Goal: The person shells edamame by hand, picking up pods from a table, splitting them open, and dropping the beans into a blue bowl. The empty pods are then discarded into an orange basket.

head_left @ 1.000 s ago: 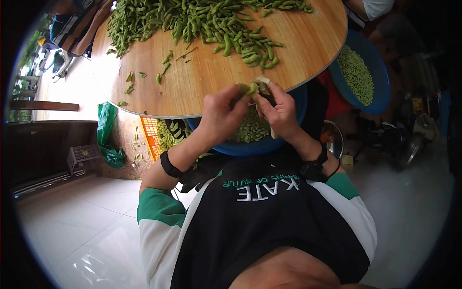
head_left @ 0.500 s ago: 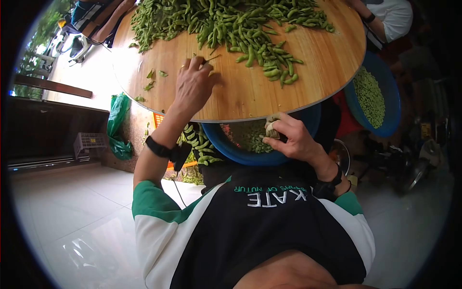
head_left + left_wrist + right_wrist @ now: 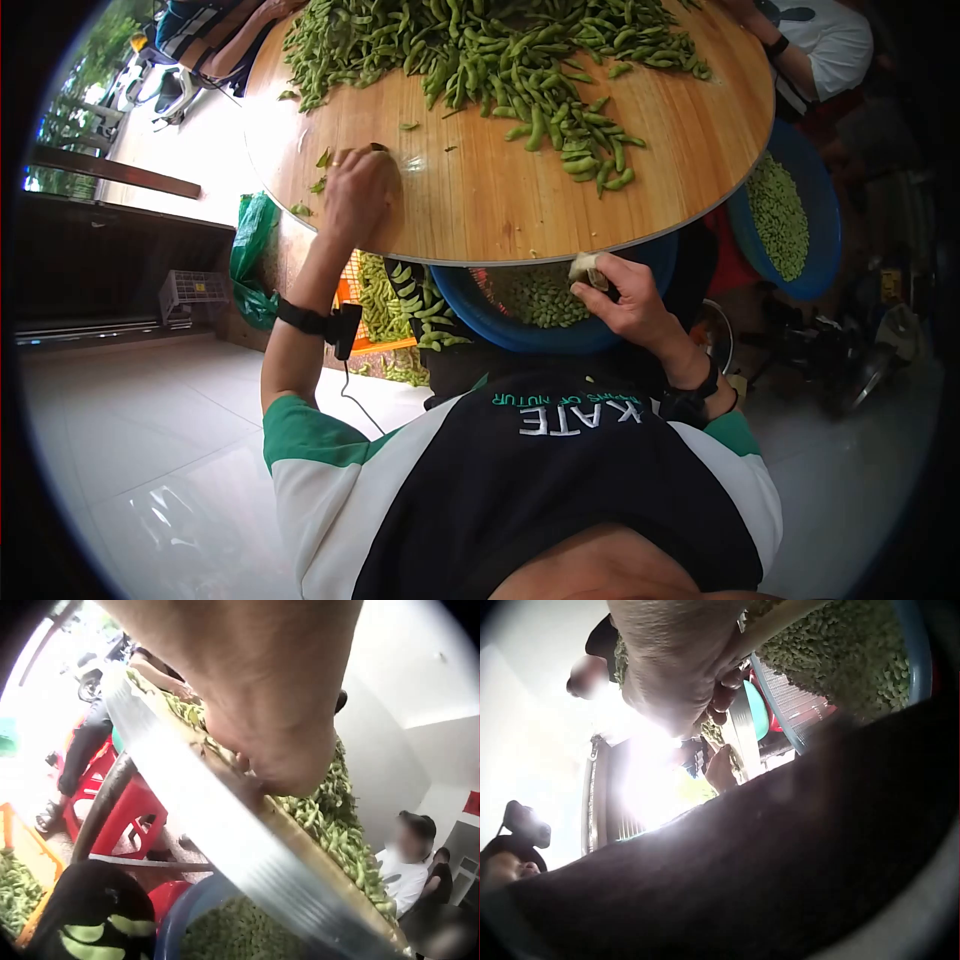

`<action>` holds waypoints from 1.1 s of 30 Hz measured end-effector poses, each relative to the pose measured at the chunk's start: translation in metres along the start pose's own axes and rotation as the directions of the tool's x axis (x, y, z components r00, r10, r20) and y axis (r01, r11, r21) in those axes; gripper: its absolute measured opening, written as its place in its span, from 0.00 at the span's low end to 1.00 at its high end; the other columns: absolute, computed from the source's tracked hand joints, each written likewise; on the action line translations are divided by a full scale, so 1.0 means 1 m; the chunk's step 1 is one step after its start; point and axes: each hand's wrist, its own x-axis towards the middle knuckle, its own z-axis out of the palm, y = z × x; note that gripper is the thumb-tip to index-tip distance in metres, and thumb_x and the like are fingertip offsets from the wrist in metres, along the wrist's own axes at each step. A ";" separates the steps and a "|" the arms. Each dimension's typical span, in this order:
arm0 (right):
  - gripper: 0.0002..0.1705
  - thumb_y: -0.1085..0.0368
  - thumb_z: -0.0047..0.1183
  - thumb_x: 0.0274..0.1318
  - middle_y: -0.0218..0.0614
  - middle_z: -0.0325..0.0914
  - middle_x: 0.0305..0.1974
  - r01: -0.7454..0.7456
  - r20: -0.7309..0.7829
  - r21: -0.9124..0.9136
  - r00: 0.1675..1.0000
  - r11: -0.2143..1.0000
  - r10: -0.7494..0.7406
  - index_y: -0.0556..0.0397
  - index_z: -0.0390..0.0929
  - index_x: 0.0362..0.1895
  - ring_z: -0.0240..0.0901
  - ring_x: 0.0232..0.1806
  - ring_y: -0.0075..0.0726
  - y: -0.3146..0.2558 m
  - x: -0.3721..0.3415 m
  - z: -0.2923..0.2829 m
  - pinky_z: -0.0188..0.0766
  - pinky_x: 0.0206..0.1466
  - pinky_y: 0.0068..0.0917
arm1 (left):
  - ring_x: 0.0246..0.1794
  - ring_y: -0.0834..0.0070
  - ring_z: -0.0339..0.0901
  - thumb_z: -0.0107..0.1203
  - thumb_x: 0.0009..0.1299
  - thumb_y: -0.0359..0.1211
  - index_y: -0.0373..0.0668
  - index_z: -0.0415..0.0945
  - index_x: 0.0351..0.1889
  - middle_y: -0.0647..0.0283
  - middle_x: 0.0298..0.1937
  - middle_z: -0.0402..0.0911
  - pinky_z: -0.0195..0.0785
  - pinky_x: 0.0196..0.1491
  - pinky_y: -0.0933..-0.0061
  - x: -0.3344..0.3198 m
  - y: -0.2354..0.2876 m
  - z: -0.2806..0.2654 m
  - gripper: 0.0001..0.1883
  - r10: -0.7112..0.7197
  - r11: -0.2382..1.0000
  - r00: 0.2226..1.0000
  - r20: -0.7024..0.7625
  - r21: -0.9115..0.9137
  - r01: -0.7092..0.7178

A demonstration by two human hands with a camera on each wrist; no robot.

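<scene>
On the round wooden table [image 3: 470, 205], my left hand [image 3: 358, 195] is low over the near-left surface, among leaf scraps [image 3: 320, 172]. Motion blur and the back of the hand hide its fingers. A small dark scrap [image 3: 378, 147] shows beside its knuckles. My right hand [image 3: 632, 300] hovers over the near rim of a blue basin [image 3: 470, 320], fingers loosely bent, with a whitish cover [image 3: 585, 267] on one fingertip and nothing seen in its grasp. Shelled green beans [image 3: 548, 300] lie in that basin. Green soybean pods [image 3: 500, 60] are heaped across the table's far side.
A second blue basin [image 3: 835, 235] of shelled beans stands at the right. Below the table's left edge is an orange basket [image 3: 352, 275] of pods, near a green plastic bag [image 3: 252, 260] and a grey crate [image 3: 190, 290]. Other people's arms [image 3: 795, 70] reach the table's far sides.
My hands, together over the basin a second ago, have parted. The left went to the table and moved left and nearer, and the loose stem and pods there have shifted. The right stays above the basin.
</scene>
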 end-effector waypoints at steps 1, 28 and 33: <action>0.12 0.72 0.58 0.52 0.36 0.72 0.25 -0.043 -0.018 0.093 0.999 0.995 0.045 0.63 0.74 0.41 0.68 0.23 0.24 0.001 0.000 0.002 0.64 0.27 0.22 | 0.47 0.55 0.73 0.55 0.62 0.30 0.39 0.77 0.41 0.54 0.47 0.77 0.65 0.51 0.60 0.004 -0.007 -0.004 0.10 -0.058 0.998 0.998 0.030 -0.012 0.058; 0.16 0.71 0.59 0.53 0.42 0.77 0.28 -0.017 -0.009 0.114 1.000 0.993 0.019 0.64 0.73 0.46 0.75 0.27 0.29 0.001 0.005 0.013 0.70 0.31 0.24 | 0.39 0.56 0.77 0.54 0.65 0.32 0.38 0.76 0.36 0.52 0.36 0.77 0.69 0.41 0.57 0.084 0.026 0.045 0.07 -0.018 0.999 0.990 0.140 0.034 0.013; 0.16 0.71 0.58 0.54 0.39 0.76 0.26 -0.089 -0.005 0.172 0.996 0.981 0.092 0.64 0.73 0.46 0.72 0.26 0.26 0.005 -0.002 0.010 0.69 0.30 0.23 | 0.38 0.54 0.77 0.54 0.65 0.32 0.37 0.76 0.34 0.49 0.38 0.77 0.69 0.41 0.57 0.086 0.014 0.038 0.07 -0.079 0.988 0.959 0.273 0.149 0.039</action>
